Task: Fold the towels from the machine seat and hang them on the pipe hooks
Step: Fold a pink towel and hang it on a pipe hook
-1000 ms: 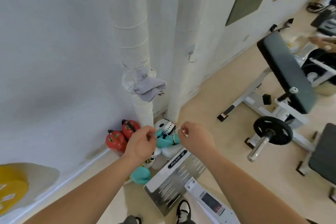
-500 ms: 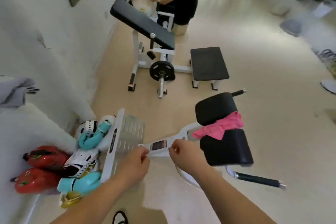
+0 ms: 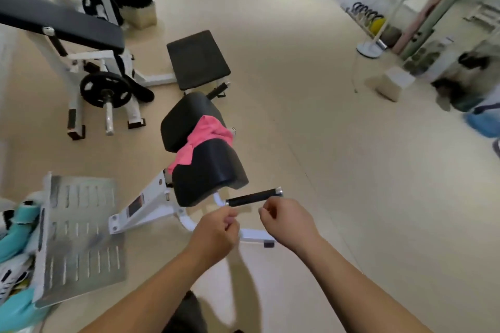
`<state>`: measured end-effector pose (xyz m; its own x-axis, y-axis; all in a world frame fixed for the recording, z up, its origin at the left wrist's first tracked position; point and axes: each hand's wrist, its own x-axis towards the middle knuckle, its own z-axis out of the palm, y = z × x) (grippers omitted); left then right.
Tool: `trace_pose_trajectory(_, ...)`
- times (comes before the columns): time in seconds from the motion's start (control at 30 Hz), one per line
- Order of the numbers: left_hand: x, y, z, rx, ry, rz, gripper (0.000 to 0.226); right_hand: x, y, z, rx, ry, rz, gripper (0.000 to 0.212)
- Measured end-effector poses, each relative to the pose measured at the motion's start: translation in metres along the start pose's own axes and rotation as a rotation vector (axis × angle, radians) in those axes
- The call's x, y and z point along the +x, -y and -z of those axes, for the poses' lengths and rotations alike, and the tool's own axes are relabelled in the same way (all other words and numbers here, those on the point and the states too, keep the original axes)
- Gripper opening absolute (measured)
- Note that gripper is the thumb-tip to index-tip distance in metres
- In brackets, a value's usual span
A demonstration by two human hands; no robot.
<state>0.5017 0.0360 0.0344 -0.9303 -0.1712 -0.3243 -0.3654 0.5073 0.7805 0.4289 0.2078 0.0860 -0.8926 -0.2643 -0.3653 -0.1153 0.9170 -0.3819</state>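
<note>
A pink towel [image 3: 209,134] lies crumpled across the black machine seat [image 3: 208,173], in the dip between its two pads. Both hands are held out nearer the camera, well short of the towel. The left hand [image 3: 216,232] and right hand [image 3: 287,222] have their fingers curled in with nothing visible in them. The right hand is just below the black handle [image 3: 253,197].

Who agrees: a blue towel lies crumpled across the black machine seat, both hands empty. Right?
No: the head view shows the towel is pink, not blue. It does lie crumpled across the black machine seat, with the left hand and right hand empty.
</note>
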Motion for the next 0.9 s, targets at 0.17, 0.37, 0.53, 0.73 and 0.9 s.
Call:
trace_pose_trajectory(0.17, 0.051, -0.032, -0.028, 0.137, 0.070, 0.054, 0.017, 0.046, -0.047, 0.032, 0.002, 0.043, 0.022, 0.018)
trace_pose_trajectory(0.37, 0.141, -0.061, -0.049, 0.132, 0.070, 0.130, 0.032, 0.138, -0.074, 0.065, -0.060, 0.068, 0.055, 0.021)
trace_pose_trajectory(0.53, 0.218, -0.097, -0.053, 0.120, 0.112, 0.135, 0.040, 0.224, -0.090, 0.113, -0.095, 0.066, 0.102, 0.023)
trace_pose_trajectory(0.73, 0.282, -0.110, -0.043, 0.048, -0.031, 0.264, 0.039, 0.337, -0.080, 0.146, -0.122, 0.154, 0.230, 0.021)
trace_pose_trajectory(0.9, 0.330, -0.108, -0.050, 0.035, -0.270, 0.470, 0.029, 0.443, -0.051, 0.149, -0.221, 0.294, 0.483, 0.021)
